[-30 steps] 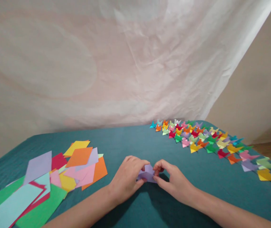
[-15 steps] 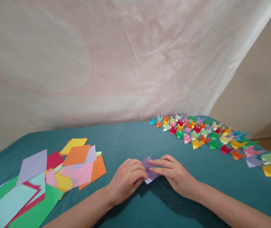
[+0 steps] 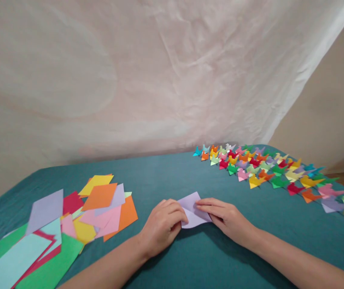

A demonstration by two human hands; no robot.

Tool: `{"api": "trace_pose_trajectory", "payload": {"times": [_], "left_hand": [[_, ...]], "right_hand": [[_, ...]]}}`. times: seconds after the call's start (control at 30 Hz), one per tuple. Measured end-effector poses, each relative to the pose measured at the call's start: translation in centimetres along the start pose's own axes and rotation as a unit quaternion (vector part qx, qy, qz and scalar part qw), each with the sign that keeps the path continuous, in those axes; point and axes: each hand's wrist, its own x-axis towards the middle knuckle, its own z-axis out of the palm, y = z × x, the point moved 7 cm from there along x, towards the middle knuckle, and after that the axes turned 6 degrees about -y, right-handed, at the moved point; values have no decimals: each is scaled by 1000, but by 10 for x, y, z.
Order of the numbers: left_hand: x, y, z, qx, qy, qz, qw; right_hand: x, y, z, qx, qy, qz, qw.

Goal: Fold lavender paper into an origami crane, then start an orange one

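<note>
A small sheet of lavender origami paper [image 3: 191,204] lies between my two hands, low over the table, with a crease showing across it. My left hand [image 3: 165,221] pinches its left edge, the fingers curled and the thumb partly hidden beneath. On the opposite side my right hand [image 3: 228,218] grips the right edge, fingers pressed together on top and the thumb below. Part of the paper is covered by the fingers of both hands.
Loose coloured paper sheets [image 3: 101,196] overlap in a pile at the left. Rows of folded paper birds [image 3: 256,180] stand along the right side. A teal cloth [image 3: 154,172] covers the table, and a pale curtain [image 3: 136,80] hangs behind it.
The lavender paper has opened out wider and shows a lighter face. My right hand has shifted slightly right, and the whole view has moved a little.
</note>
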Motion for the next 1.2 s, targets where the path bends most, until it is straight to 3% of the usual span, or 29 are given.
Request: {"api": "trace_pose_trajectory", "payload": {"times": [0.33, 0.5, 0.77, 1.07, 1.2], "left_hand": [[0, -1, 3, 19, -18, -33, 999], [-1, -6, 2, 4, -6, -66, 998], [-4, -13, 1, -24, 25, -120, 992], [-3, -26, 2, -48, 33, -177, 982], [-2, -14, -6, 12, 68, -127, 989]], "right_hand": [[-2, 1, -1, -40, 34, 5, 999], [2, -4, -3, -43, 13, -3, 999], [4, -10, -5, -3, -6, 72, 997], [3, 13, 0, 30, 22, 182, 983], [6, 19, 3, 8, 15, 198, 980]]}}
